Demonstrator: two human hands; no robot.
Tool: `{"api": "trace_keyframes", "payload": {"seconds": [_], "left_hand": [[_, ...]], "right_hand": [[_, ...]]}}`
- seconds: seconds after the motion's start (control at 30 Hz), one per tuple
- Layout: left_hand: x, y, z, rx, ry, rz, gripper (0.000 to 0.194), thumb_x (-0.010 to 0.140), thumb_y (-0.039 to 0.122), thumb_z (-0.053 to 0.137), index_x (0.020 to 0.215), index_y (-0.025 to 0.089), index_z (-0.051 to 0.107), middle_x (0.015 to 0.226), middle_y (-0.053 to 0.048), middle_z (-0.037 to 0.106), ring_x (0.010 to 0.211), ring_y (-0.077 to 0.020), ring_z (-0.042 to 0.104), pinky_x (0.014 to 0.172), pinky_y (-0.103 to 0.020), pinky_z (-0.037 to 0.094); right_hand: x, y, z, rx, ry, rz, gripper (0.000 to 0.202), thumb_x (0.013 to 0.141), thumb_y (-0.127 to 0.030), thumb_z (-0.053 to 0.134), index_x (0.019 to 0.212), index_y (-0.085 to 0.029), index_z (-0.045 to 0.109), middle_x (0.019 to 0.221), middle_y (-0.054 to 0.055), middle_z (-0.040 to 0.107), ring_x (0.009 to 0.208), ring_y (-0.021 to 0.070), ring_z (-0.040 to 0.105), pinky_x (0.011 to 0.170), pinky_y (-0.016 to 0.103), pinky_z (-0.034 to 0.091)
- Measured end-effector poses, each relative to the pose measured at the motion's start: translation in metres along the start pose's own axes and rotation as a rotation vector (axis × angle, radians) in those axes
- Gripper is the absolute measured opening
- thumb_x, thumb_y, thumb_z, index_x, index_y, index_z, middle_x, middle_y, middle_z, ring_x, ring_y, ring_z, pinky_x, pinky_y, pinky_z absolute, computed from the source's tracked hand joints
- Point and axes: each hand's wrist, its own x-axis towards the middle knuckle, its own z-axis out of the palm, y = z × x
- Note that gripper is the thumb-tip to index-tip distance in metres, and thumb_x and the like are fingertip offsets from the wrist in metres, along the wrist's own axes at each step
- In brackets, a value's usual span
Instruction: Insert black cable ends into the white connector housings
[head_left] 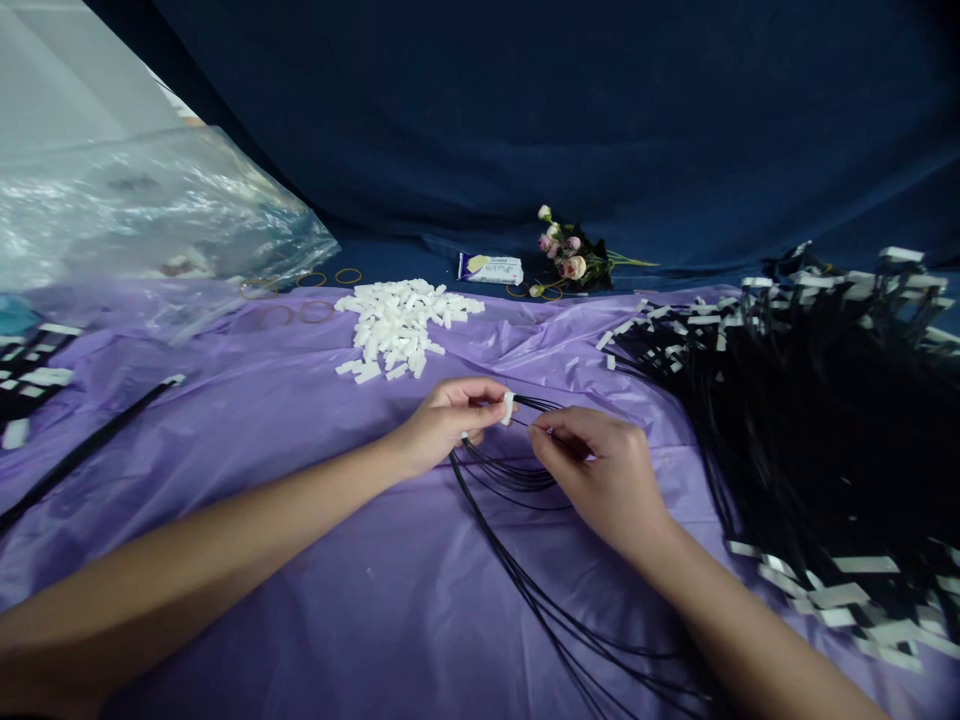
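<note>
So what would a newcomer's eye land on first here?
Probably the big mass of white-tipped black cords on the right. Next, the bright heap of small white pieces on the purple sheet, beyond the left hand. The bunch of pink and cream flowers also pops against the dark blue cloth.

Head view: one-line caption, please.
Left hand grips a white piece, right hand pinches a black cord, over purple sheeting.

Seemingly a makeshift workshop: heaped black cords (pixel 810 430), loose white pieces (pixel 397 325).
</note>
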Motion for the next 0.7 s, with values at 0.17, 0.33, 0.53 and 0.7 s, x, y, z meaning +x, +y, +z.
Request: {"api": "trace_keyframes", "payload": {"seconds": [0.17, 0.33, 0.53, 0.7], "left_hand": [[0.0, 0.0011, 0.0006, 0.017, 0.007, -0.008, 0.014, 0.073, 0.028, 0.067, 0.08, 0.016, 0.066, 0.069, 0.001, 0.059, 0.048, -0.0044, 0.036, 0.046, -0.022, 0.026], [0.0005, 0.0004, -0.001, 0.012, -0.01, -0.007, 0.013, 0.074, 0.027, 0.066, 0.079, 0.015, 0.065, 0.07, 0.001, 0.058, 0.048, -0.0041, 0.036, 0.045, -0.021, 0.026], [0.0014, 0.0002, -0.0026, 0.005, -0.043, -0.006, 0.012, 0.075, 0.025, 0.065, 0.08, 0.014, 0.064, 0.071, 0.001, 0.059, 0.048, -0.0032, 0.037, 0.045, -0.02, 0.026], [0.0018, 0.0001, -0.0036, -0.007, -0.059, -0.013, 0.011, 0.076, 0.023, 0.065, 0.081, 0.014, 0.063, 0.071, 0.002, 0.059, 0.047, -0.0027, 0.037, 0.045, -0.02, 0.027]], "right_hand": [[-0.0001, 0.0011, -0.0004, 0.003, 0.006, 0.001, 0.01, 0.084, -0.019, 0.058, 0.08, -0.018, 0.067, 0.064, -0.001, 0.061, 0.054, 0.0094, 0.051, 0.054, 0.022, 0.041], [0.0, 0.0004, -0.0004, 0.004, 0.001, 0.004, 0.01, 0.084, -0.018, 0.057, 0.08, -0.018, 0.067, 0.065, -0.001, 0.062, 0.055, 0.0098, 0.053, 0.055, 0.022, 0.041], [0.0003, -0.0009, -0.0014, 0.003, 0.005, -0.016, 0.011, 0.083, -0.014, 0.058, 0.078, -0.018, 0.067, 0.064, -0.002, 0.062, 0.055, 0.0089, 0.053, 0.055, 0.02, 0.041], [-0.0005, -0.0006, -0.001, 0.017, 0.018, -0.022, 0.01, 0.083, -0.013, 0.059, 0.08, -0.017, 0.068, 0.067, -0.002, 0.064, 0.058, 0.008, 0.056, 0.057, 0.018, 0.041]]}}
